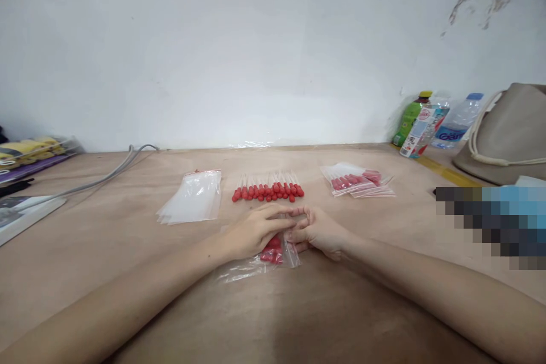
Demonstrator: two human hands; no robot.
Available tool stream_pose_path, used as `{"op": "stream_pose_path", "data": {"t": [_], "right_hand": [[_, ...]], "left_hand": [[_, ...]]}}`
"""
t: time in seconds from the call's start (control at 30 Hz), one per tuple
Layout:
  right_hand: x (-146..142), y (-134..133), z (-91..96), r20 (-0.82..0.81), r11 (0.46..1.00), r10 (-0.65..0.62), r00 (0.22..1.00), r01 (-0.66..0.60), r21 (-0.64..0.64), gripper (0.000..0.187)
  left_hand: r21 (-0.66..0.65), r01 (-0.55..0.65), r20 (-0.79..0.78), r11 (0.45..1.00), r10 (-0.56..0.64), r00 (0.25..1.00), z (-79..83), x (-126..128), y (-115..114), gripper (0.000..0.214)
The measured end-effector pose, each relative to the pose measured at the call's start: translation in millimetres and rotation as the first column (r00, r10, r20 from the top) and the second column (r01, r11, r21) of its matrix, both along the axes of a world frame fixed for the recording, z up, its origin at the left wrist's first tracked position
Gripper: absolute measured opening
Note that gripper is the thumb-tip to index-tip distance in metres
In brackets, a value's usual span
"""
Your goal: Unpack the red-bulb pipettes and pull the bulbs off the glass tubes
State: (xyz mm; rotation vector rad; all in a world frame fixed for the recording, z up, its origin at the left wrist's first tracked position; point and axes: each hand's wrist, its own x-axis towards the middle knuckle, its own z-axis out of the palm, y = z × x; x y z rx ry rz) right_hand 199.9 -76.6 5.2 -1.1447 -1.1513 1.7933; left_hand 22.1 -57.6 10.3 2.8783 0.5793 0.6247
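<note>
Left hand (258,231) lies over a clear bag (292,256); right hand (321,233) touches its edge.

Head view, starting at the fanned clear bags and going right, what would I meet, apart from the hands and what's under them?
Fanned clear bags, red-tipped sticks, bags of red-tipped sticks, green bottle, blue-capped bottle, beige bag.

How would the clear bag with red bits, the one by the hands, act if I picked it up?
The clear bag would probably be floppy, because its plastic looks thin and creased. It might feel slippery, since it looks shiny. The red bits are bunched together, so that part may feel heavier.
</note>
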Motion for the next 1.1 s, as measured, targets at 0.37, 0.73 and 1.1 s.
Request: {"op": "stream_pose_path", "data": {"t": [0.37, 0.73, 1.1], "right_hand": [[-2, -1, -1.2, 0.086, 0.998, -0.060, 0.995, 0.058, 0.026, 0.053], [4, 2, 0.5, 0.091, 0.999, 0.025, 0.996, -0.021, -0.046, 0.052], [6, -4, -24.8, 0.219, 0.806, -0.004, 0.976, -0.127, 0.578, 0.018]], "left_hand": [[0.056, 0.051, 0.063, 0.997, -0.055, 0.996, -8.7, -1, 8, 0.022], [0.002, 0.003, -0.010, 1.000, -0.003, 1.000, -4.7, 2, 8, 0.022], [0.122, -0.103, -0.090, 0.987, 0.114, 0.989, -2.3, 1, 3, 0.021]]}}
